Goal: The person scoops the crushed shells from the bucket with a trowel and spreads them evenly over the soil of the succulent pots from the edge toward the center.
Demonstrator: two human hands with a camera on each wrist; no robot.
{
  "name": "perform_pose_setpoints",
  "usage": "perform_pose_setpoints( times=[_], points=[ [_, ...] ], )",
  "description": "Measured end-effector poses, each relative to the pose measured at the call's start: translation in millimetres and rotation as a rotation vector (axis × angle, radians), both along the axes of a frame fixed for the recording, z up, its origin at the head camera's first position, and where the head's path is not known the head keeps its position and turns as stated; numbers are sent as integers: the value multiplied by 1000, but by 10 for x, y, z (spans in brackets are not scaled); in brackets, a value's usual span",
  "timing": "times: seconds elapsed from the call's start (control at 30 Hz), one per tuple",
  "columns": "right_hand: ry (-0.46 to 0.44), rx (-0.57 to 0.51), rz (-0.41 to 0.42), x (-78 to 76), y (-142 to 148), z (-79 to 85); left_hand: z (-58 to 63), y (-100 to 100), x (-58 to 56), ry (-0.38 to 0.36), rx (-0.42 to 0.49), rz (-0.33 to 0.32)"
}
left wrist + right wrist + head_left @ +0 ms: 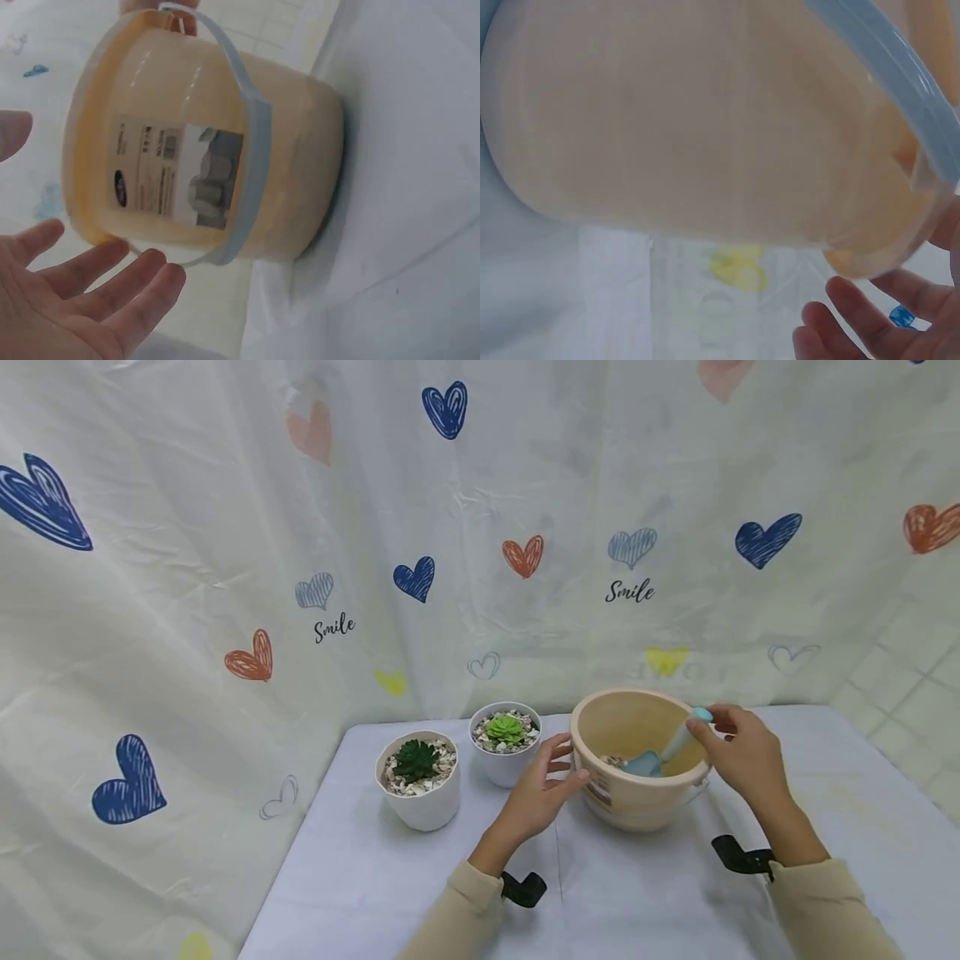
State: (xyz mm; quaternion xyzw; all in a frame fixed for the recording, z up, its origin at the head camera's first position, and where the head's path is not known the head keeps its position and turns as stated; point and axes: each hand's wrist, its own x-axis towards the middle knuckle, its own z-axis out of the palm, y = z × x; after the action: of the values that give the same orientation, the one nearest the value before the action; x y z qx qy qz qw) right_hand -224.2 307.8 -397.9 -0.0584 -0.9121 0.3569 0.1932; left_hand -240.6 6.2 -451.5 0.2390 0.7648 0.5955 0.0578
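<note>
A beige plastic bucket (633,802) stands upright on the table, a blue-grey handle (259,172) hanging at its side. Inside it a small blue shovel (678,745) leans toward the right rim, its blade among pebbles (613,762). My right hand (750,756) pinches the shovel's handle end between thumb and fingers above that rim; the bucket wall hides this grip in the right wrist view. At the left side of the bucket is my left hand (542,792), fingers spread and loosely bent, fingertips right at the rim.
Left of the bucket are two white pots: one (423,810) with a dark green succulent (416,760), one (504,768) with a light green succulent (506,728). Pebbles fill both. The white-covered table (637,893) meets a heart-printed curtain (450,643) at the back.
</note>
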Motion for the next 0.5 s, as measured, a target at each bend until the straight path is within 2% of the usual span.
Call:
perform_pose_setpoints(
  times=[0.17,0.3,0.4,0.5],
  points=[
    [-112,16,72,-13,104,72,136,-406,97,35,-114,-63],
    [-126,6,101,14,200,128,305,-709,188,144,-138,-79],
    [-104,9,105,32,265,162,471,-933,195,259,-93,-35],
    [-80,23,100,33,316,191,629,-1176,144,351,-64,81]
  ],
)
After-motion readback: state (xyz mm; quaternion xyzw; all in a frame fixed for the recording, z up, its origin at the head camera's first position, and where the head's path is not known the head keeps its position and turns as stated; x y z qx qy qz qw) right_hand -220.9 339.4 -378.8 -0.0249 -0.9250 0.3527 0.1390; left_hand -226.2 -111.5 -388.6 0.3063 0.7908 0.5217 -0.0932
